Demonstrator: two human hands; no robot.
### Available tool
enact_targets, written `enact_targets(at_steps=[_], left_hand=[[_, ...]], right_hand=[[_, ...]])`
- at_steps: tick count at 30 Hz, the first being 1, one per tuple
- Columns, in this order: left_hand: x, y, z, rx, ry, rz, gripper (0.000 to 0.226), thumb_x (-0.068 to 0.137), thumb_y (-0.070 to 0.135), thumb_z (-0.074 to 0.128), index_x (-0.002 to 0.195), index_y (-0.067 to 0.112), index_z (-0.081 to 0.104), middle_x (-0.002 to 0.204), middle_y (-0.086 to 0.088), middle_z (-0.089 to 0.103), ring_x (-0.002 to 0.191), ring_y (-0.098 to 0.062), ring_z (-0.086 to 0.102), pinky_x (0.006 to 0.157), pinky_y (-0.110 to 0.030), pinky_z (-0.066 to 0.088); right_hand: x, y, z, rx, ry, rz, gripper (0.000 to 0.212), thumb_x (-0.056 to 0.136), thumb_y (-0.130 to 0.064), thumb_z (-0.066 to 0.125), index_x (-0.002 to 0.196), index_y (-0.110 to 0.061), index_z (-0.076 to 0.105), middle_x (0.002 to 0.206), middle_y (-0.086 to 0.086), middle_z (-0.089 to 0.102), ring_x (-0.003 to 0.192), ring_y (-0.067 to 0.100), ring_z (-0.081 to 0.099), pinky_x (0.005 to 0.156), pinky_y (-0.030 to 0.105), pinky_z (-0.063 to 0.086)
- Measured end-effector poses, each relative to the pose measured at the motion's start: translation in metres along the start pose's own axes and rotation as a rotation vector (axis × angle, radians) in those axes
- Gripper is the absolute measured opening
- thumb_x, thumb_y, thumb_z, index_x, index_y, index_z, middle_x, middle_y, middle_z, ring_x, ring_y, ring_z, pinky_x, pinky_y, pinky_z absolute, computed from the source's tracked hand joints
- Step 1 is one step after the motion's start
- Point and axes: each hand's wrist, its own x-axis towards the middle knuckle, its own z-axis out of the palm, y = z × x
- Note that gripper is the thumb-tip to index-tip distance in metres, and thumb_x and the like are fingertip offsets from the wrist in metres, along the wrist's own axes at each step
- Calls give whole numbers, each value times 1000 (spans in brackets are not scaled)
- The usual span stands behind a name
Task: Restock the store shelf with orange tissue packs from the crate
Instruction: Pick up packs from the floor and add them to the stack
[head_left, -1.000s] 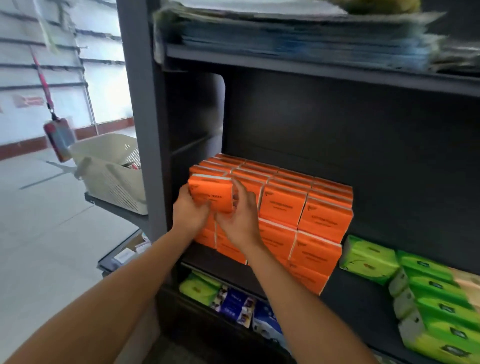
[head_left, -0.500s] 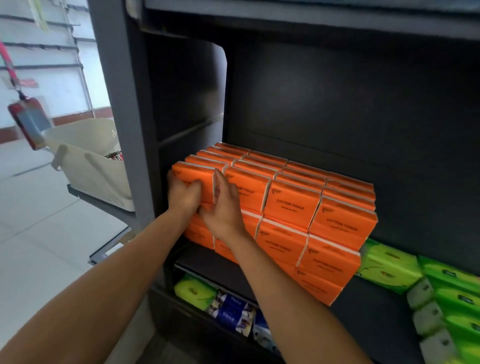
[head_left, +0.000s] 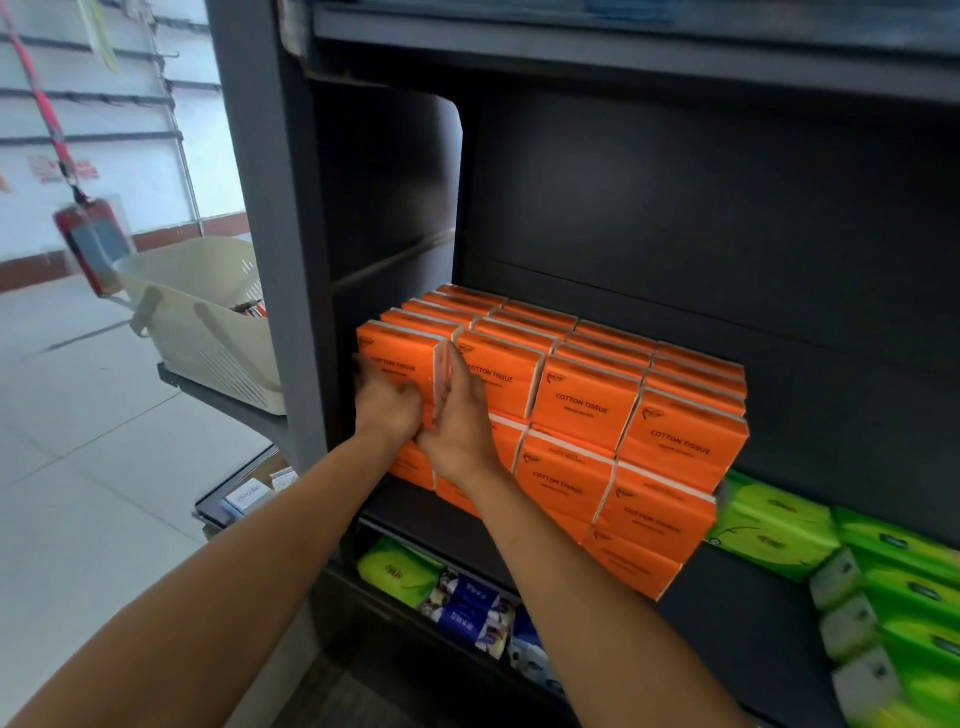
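Observation:
Orange tissue packs (head_left: 587, 410) are stacked three layers high on the dark shelf (head_left: 727, 618), several across and deep. The front pack at the top left corner (head_left: 397, 353) stands upright against the stack. My left hand (head_left: 384, 405) presses flat on its front face. My right hand (head_left: 457, 421) lies against its right side, fingers slipped between it and the neighbouring pack. Both hands touch this pack; neither is closed round it. The crate is outside the view.
Green tissue packs (head_left: 774, 530) fill the shelf to the right. A lower shelf holds green and blue packs (head_left: 467, 608). A grey upright post (head_left: 260, 208) bounds the shelf on the left. Beyond it sits a cream basket (head_left: 202, 322) on a ledge, with a red lanyard pouch (head_left: 91, 244) hanging.
The orange pack went from held out in front of the stack to seated at its top left corner. My hands slid down its front and side. The view has dipped slightly.

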Motion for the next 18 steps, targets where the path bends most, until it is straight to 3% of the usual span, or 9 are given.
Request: enact_targets(at_steps=[4,11,13,16,18], left_hand=[[-7,-3,3,8,9,21,86,82,32,54,154,20,9,152,-16,35,137,-36,40,111,-54,37],[-27,-10,10,-21,88,25,73,69,45,54,138,25,41,125,-8,58,113,-30,59,95,-53,51],[-50,4,6,27,112,-6,60,74,39,55,129,17,49,124,-13,57,116,-37,55,99,-52,47],[-86,27,6,85,154,-46,55,87,23,60,137,5,45,138,-19,43,128,-41,39,107,-47,35],[-105,33,11,74,172,-14,56,89,20,60,140,3,45,140,-20,43,130,-40,40,109,-45,35]], right_hand=[[-11,-3,-8,-22,32,-3,104,78,-9,77,156,-31,12,140,9,38,133,23,38,112,42,37],[-39,-4,-39,-48,20,49,96,78,-4,71,155,-28,17,142,7,35,133,23,40,111,43,39],[-48,-3,-49,-66,31,52,91,78,-4,70,153,-24,24,139,8,37,130,25,42,111,42,38],[-65,-1,-67,-82,47,61,81,78,-7,70,149,-19,33,135,10,40,126,26,47,109,41,41],[-79,1,-82,-104,74,70,70,81,-12,71,145,-16,42,132,10,44,122,25,49,107,38,42]])
